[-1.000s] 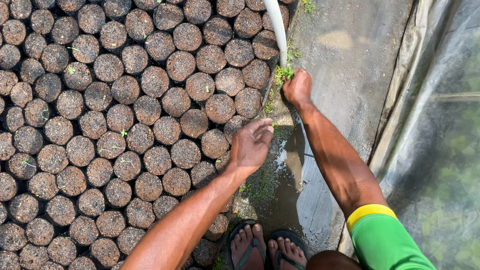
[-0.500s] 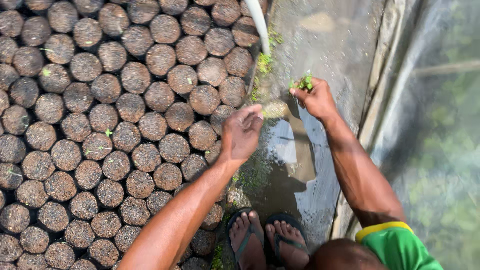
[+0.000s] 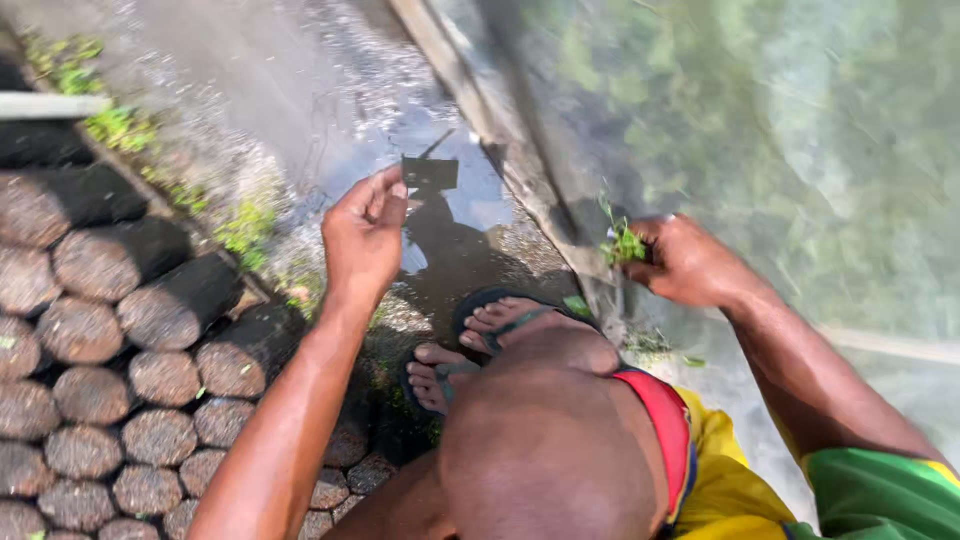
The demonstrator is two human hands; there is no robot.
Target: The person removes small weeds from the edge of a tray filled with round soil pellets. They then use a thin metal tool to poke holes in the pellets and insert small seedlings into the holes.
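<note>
Crouching over a puddle [image 3: 440,225] on the wet concrete path, the person works barefoot in sandals [image 3: 500,310]. Right hand [image 3: 685,262] is closed around a small tuft of green weeds [image 3: 622,243], held just right of the puddle, against the edge of a clear plastic sheet [image 3: 780,150]. Left hand [image 3: 365,235] hangs empty above the puddle's left edge, fingers loosely curled, gripping nothing. Hands are well apart. Left of the puddle, rows of round soil-filled nursery bags [image 3: 120,350] are packed tight. More green weeds [image 3: 240,225] grow between the bags and the puddle. A white pipe [image 3: 50,105] lies far to the left, above the bags.
</note>
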